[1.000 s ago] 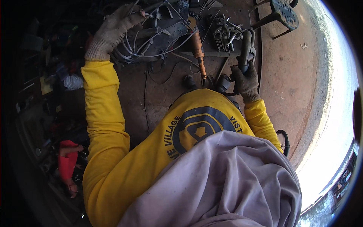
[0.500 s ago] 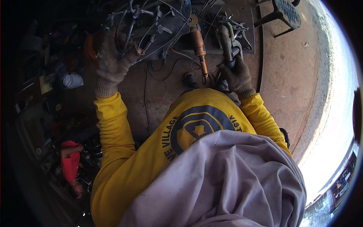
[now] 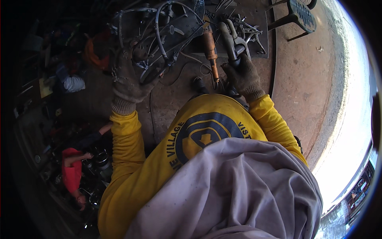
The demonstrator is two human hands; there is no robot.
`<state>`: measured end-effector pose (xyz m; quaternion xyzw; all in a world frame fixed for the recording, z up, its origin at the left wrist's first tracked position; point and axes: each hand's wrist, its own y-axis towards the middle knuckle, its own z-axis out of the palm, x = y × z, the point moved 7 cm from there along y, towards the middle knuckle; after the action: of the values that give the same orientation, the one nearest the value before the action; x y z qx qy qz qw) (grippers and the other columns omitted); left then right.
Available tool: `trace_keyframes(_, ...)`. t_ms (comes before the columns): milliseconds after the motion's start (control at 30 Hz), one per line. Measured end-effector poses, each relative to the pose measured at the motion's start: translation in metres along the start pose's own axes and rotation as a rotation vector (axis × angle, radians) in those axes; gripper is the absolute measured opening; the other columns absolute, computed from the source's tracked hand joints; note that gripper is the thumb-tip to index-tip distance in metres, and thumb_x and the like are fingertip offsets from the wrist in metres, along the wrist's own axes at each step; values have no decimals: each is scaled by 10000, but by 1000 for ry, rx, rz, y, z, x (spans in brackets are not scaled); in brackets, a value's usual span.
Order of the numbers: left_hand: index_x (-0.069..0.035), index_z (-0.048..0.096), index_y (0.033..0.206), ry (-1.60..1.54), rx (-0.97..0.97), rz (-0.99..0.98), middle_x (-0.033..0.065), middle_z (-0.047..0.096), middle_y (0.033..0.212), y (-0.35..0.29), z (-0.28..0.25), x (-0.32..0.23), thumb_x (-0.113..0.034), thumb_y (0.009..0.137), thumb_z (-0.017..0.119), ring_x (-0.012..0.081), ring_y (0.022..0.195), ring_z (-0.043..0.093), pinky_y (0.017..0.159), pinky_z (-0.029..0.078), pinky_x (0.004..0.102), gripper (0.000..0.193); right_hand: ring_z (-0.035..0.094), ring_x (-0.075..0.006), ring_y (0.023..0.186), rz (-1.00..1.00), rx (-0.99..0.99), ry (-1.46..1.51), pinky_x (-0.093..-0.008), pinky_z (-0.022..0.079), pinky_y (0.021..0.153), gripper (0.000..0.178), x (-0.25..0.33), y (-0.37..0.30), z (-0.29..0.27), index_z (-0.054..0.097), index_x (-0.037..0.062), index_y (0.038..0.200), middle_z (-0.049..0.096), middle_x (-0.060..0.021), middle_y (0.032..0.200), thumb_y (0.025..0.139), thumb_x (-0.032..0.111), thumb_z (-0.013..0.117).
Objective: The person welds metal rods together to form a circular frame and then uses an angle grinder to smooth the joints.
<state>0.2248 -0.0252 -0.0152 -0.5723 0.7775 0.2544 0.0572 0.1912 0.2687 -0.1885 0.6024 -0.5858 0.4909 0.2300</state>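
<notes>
Clamp pliers (image 3: 226, 36) pointing forward, axis leaning left, right fingers (image 3: 248, 68) closed around them, left fingers (image 3: 124, 67) loosely holding frame (image 3: 158, 36)

Dark capital letters (image 3: 172, 144) run up the left side of a round, dark-ringed emblem (image 3: 209, 126) on the yellow sweatshirt (image 3: 153, 169), mid-frame; a shorter group (running under the draped mauve cloth (image 3: 238, 183)) stands at its right. Inside the rings, an arrow (image 3: 205, 139) points toward the frame's lower edge.

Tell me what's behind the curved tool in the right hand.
Behind the curved tool: part of a pile of metal pieces on the dark tabletop. Whatever it covers is hidden.
</notes>
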Motion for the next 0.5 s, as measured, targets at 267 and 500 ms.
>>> trace_keyframes(267,52,448,1433,-89,-113,81,133,623,1097,-4,1,-11,-313,746,892,240,971,667,850,571,376,896,696,-315,907,-22,-12,-95,-422,542,807,450,6,0,2,598,10,1167,676,-191,975,890,323,763)
trace_keyframes(500,31,462,1425,290,-88,200,144,613,1159,-5,-3,-31,-283,764,882,279,990,672,869,561,395,844,691,-281,880,-284,-82,-66,-378,539,768,380,6,2,3,584,36,1202,687,-132,956,939,265,738)
